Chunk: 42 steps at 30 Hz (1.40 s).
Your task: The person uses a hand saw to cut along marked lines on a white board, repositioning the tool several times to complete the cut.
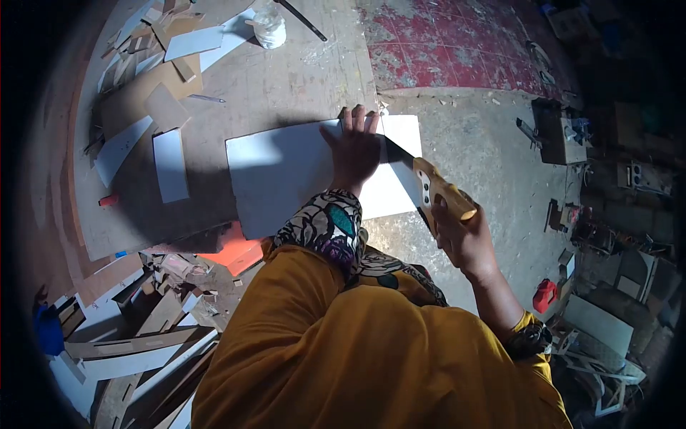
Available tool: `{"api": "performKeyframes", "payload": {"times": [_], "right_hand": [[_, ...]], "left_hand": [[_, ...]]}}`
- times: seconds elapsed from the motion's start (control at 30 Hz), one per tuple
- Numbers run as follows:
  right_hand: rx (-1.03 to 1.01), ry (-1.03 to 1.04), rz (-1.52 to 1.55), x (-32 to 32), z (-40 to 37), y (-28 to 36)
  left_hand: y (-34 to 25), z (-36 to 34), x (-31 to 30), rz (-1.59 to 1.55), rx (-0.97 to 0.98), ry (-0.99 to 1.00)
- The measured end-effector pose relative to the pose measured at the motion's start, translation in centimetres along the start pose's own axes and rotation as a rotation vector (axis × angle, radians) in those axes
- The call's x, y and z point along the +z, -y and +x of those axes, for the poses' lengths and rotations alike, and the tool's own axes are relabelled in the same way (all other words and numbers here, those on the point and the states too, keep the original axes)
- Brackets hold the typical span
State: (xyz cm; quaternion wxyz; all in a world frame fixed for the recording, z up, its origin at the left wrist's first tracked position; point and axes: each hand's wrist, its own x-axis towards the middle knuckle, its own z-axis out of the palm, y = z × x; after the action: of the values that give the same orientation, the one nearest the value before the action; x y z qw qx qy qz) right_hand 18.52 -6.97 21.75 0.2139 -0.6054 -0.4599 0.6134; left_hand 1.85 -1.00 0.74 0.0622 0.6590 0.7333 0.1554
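A white board [286,168] lies on the wooden worktable [286,79], its right end sticking out past the table's edge. My left hand [355,151] rests flat on the board with fingers spread over its far edge. To the right, my right hand [466,239] is wrapped round the wooden handle of a handsaw [450,193]. The saw's dark blade runs up and left from the handle across the board, beside my left hand. Where the blade's tip ends is hidden near my left fingers.
White and brown offcuts [171,164] lie on the table's left side, with a pencil [207,98]. A white jar [270,32] stands at the back. Scrap wood [150,343] is piled at lower left. A red container [544,295] stands on the floor at right.
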Motion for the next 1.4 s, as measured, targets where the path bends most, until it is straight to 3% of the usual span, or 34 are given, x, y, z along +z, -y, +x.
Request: {"api": "performKeyframes", "payload": {"times": [0.13,0.23,0.33,0.47,0.53,0.63,0.7,0.8,0.93,1.0,1.07,1.1,1.17,1.4], "right_hand": [[0.046,0.008,0.011,-0.4,1.0,1.0],[-0.033,0.009,0.034,1.3,6.3,-3.9],[-0.038,0.028,0.065,2.3,8.0,-4.1],[-0.018,-0.017,0.015,2.1,6.1,-3.9],[-0.007,-0.034,0.061,1.8,3.8,-3.2],[-0.042,-0.061,0.01,0.7,1.2,-3.5],[-0.076,-0.072,-0.001,1.0,-0.1,-3.4],[0.027,-0.084,0.027,0.8,-0.8,-1.7],[-0.001,-0.034,-0.009,1.9,2.0,-3.1],[-0.214,-0.06,-0.124,4.4,2.1,-3.7],[-0.156,-0.059,-0.22,4.1,2.2,-3.5],[-0.082,-0.078,-0.16,3.2,2.4,-3.1],[0.027,-0.027,-0.051,0.9,2.6,-2.5],[-0.003,-0.072,-0.049,2.1,1.2,-2.5]], "left_hand": [[0.0,0.8,0.1,0.013,-0.018,0.042],[0.1,0.3,1.4,0.005,-0.027,0.036],[0.1,0.4,1.2,0.02,-0.035,0.051],[-0.3,0.3,0.4,0.017,-0.002,-0.054],[-0.3,0.6,-0.4,0.026,-0.055,0.101],[0.1,0.1,1.0,0.041,-0.012,-0.026],[-0.1,0.2,0.8,0.028,-0.012,0.013],[0.0,-0.2,1.0,0.005,-0.009,0.019],[0.2,0.0,1.0,0.002,-0.007,0.022],[-0.1,0.2,1.0,-0.007,-0.014,0.02],[0.2,0.0,1.2,0.011,0.003,-0.025],[0.0,0.3,-0.2,0.05,-0.008,0.128],[0.0,0.4,-0.2,0.051,-0.006,0.119],[-0.3,-0.8,0.5,0.061,0.021,0.097]]}}
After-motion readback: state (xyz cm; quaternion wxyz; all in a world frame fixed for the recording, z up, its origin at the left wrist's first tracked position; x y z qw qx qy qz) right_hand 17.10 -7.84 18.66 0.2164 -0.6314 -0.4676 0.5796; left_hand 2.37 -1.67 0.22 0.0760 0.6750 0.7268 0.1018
